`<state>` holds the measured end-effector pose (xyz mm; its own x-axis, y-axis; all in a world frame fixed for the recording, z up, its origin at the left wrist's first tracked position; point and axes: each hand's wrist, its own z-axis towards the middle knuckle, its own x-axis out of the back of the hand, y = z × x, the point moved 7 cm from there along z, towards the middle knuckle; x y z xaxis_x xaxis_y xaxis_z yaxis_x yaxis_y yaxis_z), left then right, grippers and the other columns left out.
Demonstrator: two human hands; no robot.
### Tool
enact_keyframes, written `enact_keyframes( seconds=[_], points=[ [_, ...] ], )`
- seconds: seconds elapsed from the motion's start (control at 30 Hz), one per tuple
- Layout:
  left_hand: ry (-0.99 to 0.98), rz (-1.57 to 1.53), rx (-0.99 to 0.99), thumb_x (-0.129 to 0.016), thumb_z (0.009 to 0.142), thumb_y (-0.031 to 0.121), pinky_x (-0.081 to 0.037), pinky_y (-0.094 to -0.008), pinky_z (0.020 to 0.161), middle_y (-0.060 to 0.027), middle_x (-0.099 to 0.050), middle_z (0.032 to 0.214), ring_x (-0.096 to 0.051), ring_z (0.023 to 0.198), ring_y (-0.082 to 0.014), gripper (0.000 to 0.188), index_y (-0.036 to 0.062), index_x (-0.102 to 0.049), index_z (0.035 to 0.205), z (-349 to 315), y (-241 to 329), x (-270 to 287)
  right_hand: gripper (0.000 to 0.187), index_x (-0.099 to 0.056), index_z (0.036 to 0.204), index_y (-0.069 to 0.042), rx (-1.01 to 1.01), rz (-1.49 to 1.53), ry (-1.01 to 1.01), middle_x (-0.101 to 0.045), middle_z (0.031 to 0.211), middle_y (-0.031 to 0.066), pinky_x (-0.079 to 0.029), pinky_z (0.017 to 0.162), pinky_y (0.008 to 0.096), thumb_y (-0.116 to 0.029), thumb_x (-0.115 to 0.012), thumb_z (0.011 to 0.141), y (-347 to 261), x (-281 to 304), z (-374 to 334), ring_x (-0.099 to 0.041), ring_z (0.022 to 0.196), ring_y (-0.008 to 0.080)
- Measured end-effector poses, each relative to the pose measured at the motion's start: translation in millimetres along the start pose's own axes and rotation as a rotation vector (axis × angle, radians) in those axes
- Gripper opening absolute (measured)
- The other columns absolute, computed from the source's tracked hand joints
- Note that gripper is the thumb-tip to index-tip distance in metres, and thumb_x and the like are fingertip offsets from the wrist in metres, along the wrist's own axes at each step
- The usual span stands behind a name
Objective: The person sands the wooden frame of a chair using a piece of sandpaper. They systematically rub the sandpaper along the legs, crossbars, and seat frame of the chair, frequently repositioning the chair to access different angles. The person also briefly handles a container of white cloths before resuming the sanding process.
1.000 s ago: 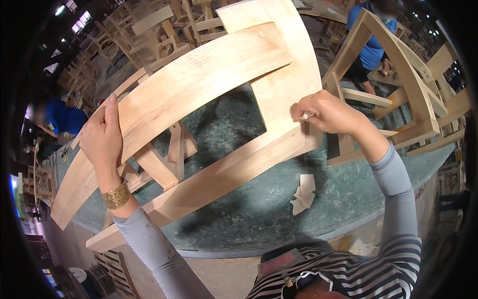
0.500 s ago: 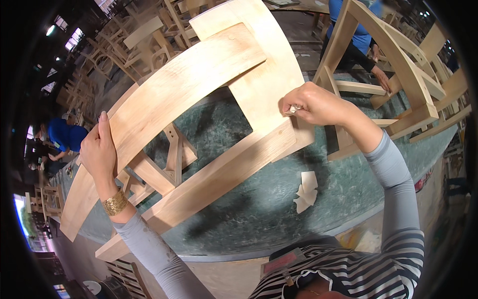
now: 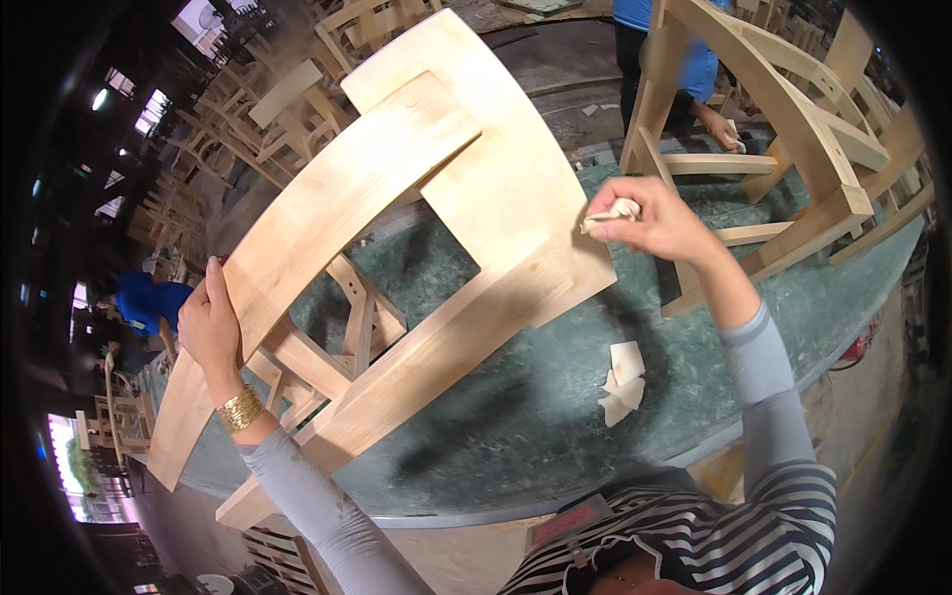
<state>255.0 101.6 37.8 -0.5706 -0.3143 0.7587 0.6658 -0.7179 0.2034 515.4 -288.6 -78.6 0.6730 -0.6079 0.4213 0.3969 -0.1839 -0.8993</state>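
Observation:
A pale wooden chair frame [image 3: 416, 367] lies tilted on the green tabletop, its broad curved back panel [image 3: 516, 169] at the far end. My left hand [image 3: 210, 322] grips the outer edge of its long curved side piece [image 3: 327, 188], thumb on top. Pinched in my right hand [image 3: 650, 220] is a crumpled piece of pale sandpaper [image 3: 617, 215], close beside the panel's right edge. Whether the sandpaper touches the wood there, I cannot tell. Two torn pale pieces of sandpaper [image 3: 622, 382] lie on the tabletop to the right of the frame.
A second wooden chair frame [image 3: 793, 109] stands on the green table [image 3: 496, 446] at the right, with a co-worker's hand [image 3: 719, 129] by it. Another person in blue [image 3: 149, 297] is at far left. Many chair frames [image 3: 238, 149] crowd the background.
My right hand with the sandpaper has shifted slightly right, and its fingers have turned to show more of the piece. The panel end of the chair frame appears further left in view.

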Motion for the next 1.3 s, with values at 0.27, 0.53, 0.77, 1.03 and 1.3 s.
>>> enact_keyframes(
  seconds=[0.27,0.53,0.77,1.03,1.3],
  points=[
    [-0.046,0.012,-0.044,-0.041,0.095,0.051,-0.042,-0.044,0.059,-0.0234,-0.061,0.067,-0.059,0.063,-0.0393,0.06,-0.0013,-0.068,0.082,14,-5,-10,0.012,-0.066,0.096,-0.005,-0.141,0.548,0.295,-0.066,0.077,0.0019,-0.046,0.046,0.0194,-0.009,-0.069,0.085,75,-48,-68,-0.058,0.055,0.0064],
    [-0.03,-0.055,0.01,-0.037,0.098,0.047,-0.043,-0.0451,0.062,-0.0247,-0.064,0.071,-0.062,0.065,-0.0378,0.066,-0.0094,-0.066,0.081,11,-6,-12,0.015,-0.067,0.098,-0.001,-0.135,0.749,0.261,-0.065,0.075,0.0042,-0.049,0.051,0.0229,-0.011,-0.065,0.087,93,-84,-96,-0.059,0.059,0.0071],
    [0.029,-0.064,-0.015,-0.037,0.098,0.047,-0.043,-0.0447,0.063,-0.0242,-0.064,0.069,-0.059,0.063,-0.0358,0.067,-0.0107,-0.064,0.078,7,2,-9,0.014,-0.067,0.098,0.001,0.032,0.55,0.396,-0.067,0.081,0.008,-0.048,0.049,0.0234,-0.007,-0.066,0.087,68,-66,-64,-0.06,0.061,0.008],
    [0.012,-0.077,0.023,-0.035,0.098,0.049,-0.046,-0.0426,0.066,-0.0226,-0.066,0.074,-0.064,0.069,-0.035,0.066,-0.0067,-0.068,0.083,4,-4,-7,0.019,-0.064,0.096,0.004,0.287,0.333,0.593,-0.068,0.092,0.0191,-0.054,0.067,0.0322,0.007,-0.061,0.078,28,-60,-17,-0.068,0.082,0.0303],
    [0.051,-0.008,-0.02,-0.034,0.098,0.045,-0.042,-0.0478,0.064,-0.0263,-0.062,0.073,-0.061,0.069,-0.042,0.064,-0.0061,-0.065,0.077,8,-10,-7,0.02,-0.063,0.095,0.002,0.308,0.169,0.604,-0.067,0.091,0.0177,-0.053,0.07,0.0351,0.007,-0.064,0.075,21,-68,-12,-0.066,0.084,0.0321]
  ],
)
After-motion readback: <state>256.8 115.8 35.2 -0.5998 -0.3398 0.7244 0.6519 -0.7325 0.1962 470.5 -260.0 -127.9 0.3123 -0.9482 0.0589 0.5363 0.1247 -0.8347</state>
